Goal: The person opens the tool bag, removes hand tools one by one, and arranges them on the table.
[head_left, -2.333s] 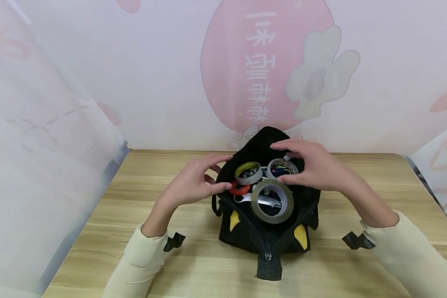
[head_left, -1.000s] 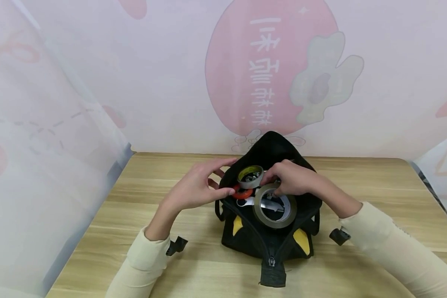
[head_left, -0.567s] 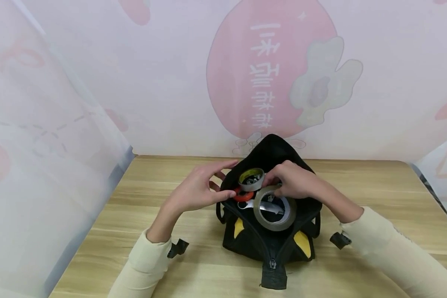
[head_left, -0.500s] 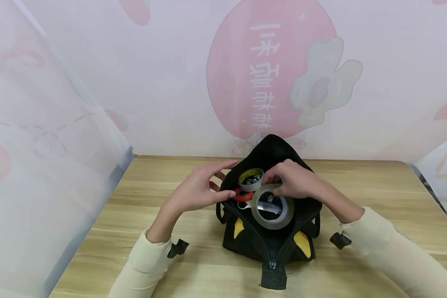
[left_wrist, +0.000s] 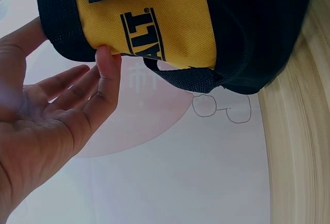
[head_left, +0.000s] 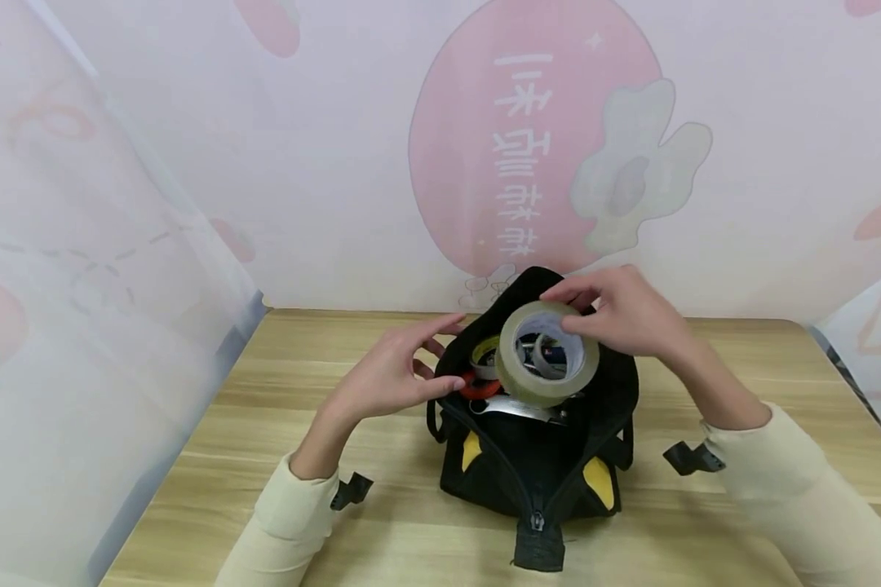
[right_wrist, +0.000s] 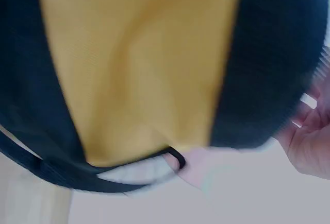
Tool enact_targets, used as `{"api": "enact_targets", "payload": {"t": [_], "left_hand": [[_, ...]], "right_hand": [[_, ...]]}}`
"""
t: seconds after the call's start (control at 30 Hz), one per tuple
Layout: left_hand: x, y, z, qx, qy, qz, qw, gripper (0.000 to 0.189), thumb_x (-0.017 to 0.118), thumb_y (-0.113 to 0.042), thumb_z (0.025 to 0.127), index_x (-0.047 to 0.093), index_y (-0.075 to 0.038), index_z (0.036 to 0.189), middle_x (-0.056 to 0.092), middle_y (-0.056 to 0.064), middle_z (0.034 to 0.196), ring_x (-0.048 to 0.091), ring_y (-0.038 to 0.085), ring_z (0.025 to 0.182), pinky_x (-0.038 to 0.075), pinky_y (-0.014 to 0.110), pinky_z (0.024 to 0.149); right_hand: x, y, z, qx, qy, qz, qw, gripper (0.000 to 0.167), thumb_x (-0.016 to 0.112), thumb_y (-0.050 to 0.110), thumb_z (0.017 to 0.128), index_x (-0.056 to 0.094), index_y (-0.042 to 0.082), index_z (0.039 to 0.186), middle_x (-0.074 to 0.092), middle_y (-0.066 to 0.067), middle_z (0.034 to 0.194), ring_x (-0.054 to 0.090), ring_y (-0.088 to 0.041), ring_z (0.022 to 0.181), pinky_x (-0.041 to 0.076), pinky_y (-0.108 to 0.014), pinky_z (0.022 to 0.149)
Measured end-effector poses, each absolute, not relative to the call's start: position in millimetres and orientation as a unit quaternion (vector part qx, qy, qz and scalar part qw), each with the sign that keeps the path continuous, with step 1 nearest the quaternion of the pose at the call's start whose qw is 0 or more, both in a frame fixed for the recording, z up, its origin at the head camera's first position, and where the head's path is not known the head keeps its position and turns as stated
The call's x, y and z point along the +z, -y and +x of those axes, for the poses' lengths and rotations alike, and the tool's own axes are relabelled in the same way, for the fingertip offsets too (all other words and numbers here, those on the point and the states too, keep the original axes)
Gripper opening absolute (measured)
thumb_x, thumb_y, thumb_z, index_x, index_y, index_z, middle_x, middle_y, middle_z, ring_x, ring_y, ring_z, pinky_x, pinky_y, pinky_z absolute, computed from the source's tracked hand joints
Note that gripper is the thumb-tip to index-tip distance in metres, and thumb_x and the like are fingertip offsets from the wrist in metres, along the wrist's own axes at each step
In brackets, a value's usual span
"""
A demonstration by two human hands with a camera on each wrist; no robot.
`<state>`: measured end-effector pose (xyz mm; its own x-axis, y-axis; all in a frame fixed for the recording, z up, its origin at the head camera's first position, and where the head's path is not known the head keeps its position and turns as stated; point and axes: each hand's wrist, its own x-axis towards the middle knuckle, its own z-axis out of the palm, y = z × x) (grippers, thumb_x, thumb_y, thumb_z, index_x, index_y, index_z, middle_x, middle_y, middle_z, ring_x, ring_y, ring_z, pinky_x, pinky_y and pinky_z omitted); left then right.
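From the head camera, here we are above the table (head_left: 382,522), and the right hand (head_left: 624,314) has the clear-tan packing tape roll (head_left: 512,359), thumb hooked into its hole, other fingers at its far outer side: a pinch on the ring. The roll is tilted over the mouth of the black-and-yellow tool bag (head_left: 499,481), and through its hole we spot another pale tape roll (head_left: 551,361). On the left, the left hand (head_left: 389,371) stands at the bag's rim, thumb at the near side, fingers spread and loosely bent, pinching nothing that we can see. Beside that thumb sits a red-orange ring (head_left: 480,386), and just nearer, a silvery tool (head_left: 510,406).

We call the step in hand as taking the packing tape from the bag. The next move, we reckon, calls for a firm pinch and enough lift to clear the rim, with the left hand steadying the bag.

Over to the left wrist: spread fingers, one tip against the bag's edge by the yellow panel lettered "ALT".

Right wrist now, and it's blurry! The yellow side fills our view, the hand peeks in at the right edge, and we cannot tell its grip here.
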<state>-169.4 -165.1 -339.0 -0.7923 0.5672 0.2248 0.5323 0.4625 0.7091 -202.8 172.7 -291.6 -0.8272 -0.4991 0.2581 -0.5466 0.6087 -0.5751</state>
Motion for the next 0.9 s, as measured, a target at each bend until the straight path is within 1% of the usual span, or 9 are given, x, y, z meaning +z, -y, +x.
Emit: {"api": "enact_targets", "payload": {"t": [0.1,0.27,0.37,0.43,0.47,0.57,0.63,0.8,0.9], "left_hand": [[-338,165,-170,0.404,-0.856,0.321,0.022,0.079,0.086,-0.012,0.091,0.049,-0.013,0.161,0.062,0.01,0.154,0.074,0.026,0.112,0.066,0.025,0.078],[-338,165,-171,0.41,-0.853,0.321,0.027,0.074,0.086,-0.012,0.091,0.054,-0.012,0.158,0.062,0.008,0.155,0.074,0.025,0.111,0.066,0.024,0.079],[-338,165,-172,0.411,-0.853,0.32,0.03,0.069,0.086,-0.013,0.092,0.058,-0.012,0.155,0.063,0.007,0.153,0.074,0.024,0.11,0.066,0.024,0.079],[-338,165,-172,0.409,-0.854,0.319,0.03,0.066,0.085,-0.014,0.092,0.06,-0.011,0.153,0.064,0.007,0.152,0.074,0.024,0.109,0.066,0.024,0.08],[-338,165,-173,0.408,-0.855,0.32,0.029,0.065,0.085,-0.015,0.092,0.061,-0.011,0.152,0.065,0.007,0.151,0.074,0.024,0.109,0.066,0.024,0.08],[-339,166,-174,0.403,-0.857,0.32,0.028,0.062,0.084,-0.017,0.094,0.062,-0.011,0.151,0.065,0.007,0.151,0.074,0.024,0.11,0.066,0.024,0.081],[-339,166,-174,0.399,-0.859,0.319,0.028,0.061,0.083,-0.019,0.094,0.062,-0.012,0.151,0.065,0.007,0.152,0.074,0.024,0.11,0.066,0.024,0.081],[-340,167,-174,0.396,-0.862,0.316,0.028,0.061,0.083,-0.021,0.096,0.061,-0.013,0.152,0.064,0.006,0.153,0.074,0.023,0.112,0.066,0.026,0.083],[-340,167,-174,0.397,-0.861,0.316,0.029,0.061,0.082,-0.02,0.096,0.061,-0.013,0.152,0.063,0.006,0.153,0.074,0.024,0.114,0.066,0.026,0.084]], "right_hand": [[-279,-185,-200,0.351,0.9,0.251,0.055,0.03,0.076,0.006,0.093,0.084,0.017,0.119,0.083,-0.005,0.113,0.076,-0.015,0.093,0.056,-0.023,0.065],[-269,-210,-199,0.368,0.907,0.187,0.085,0.027,0.079,0.011,0.094,0.085,0.019,0.119,0.083,-0.007,0.112,0.07,0.007,0.088,0.055,-0.021,0.06],[-267,-227,-198,0.372,0.909,0.16,0.099,0.027,0.081,0.012,0.094,0.084,0.015,0.121,0.082,-0.011,0.118,0.066,0.014,0.086,0.056,-0.022,0.057],[-266,-237,-196,0.376,0.91,0.141,0.105,0.028,0.082,0.013,0.095,0.083,0.014,0.123,0.082,-0.003,0.117,0.066,0.014,0.086,0.057,-0.022,0.056],[-266,-242,-195,0.378,0.91,0.132,0.107,0.03,0.082,0.013,0.095,0.082,0.014,0.124,0.081,0.004,0.115,0.067,0.014,0.086,0.057,-0.022,0.056],[-267,-257,-193,0.385,0.91,0.104,0.111,0.032,0.082,0.013,0.095,0.081,0.013,0.127,0.075,0.028,0.103,0.068,0.014,0.086,0.056,-0.019,0.059],[-269,-266,-192,0.388,0.911,0.087,0.111,0.034,0.082,0.015,0.095,0.079,0.011,0.129,0.069,0.039,0.095,0.067,0.016,0.085,0.054,-0.016,0.061],[-278,-284,-192,0.386,0.914,0.048,0.113,0.039,0.082,0.02,0.097,0.076,0.007,0.132,0.064,0.044,0.085,0.064,0.02,0.081,0.051,-0.017,0.059],[-286,-295,-191,0.387,0.914,0.031,0.116,0.04,0.081,0.023,0.098,0.075,0.006,0.133,0.064,0.044,0.082,0.063,0.018,0.078,0.05,-0.018,0.058]]}}
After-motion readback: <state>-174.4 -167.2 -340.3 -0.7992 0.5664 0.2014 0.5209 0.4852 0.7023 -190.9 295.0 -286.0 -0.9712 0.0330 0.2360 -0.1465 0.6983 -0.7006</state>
